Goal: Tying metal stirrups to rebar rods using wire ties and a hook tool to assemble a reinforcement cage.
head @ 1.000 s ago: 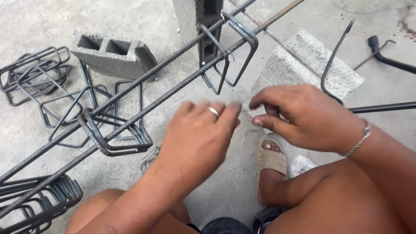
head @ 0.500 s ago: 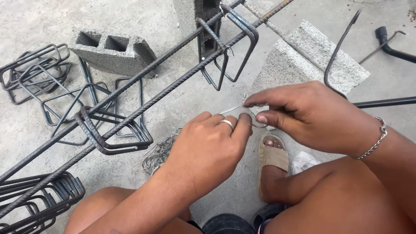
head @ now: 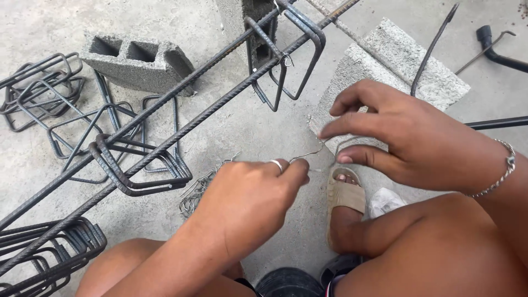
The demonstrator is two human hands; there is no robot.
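Observation:
My left hand [head: 250,201], with a ring on one finger, pinches one end of a short thin tie wire [head: 316,157]. My right hand [head: 407,137], a bracelet at its wrist, pinches the wire's other end between thumb and forefinger just above my sandalled foot [head: 345,195]. The wire is bent between the two hands. Long ribbed rebars [head: 165,124] run diagonally from lower left to upper right, carrying bent steel stirrups [head: 137,165]; one stirrup [head: 286,55] hangs near the top.
A hollow concrete block [head: 135,60] lies at upper left, another grey block [head: 396,66] at upper right. Loose stirrups [head: 38,91] are piled at left and bottom left. A bundle of tie wires [head: 198,192] lies on the concrete floor. Dark metal tools [head: 495,49] rest at right.
My left hand has closed its fingers on the wire and pulled down and left. My right hand lifted slightly, stretching the wire between both hands.

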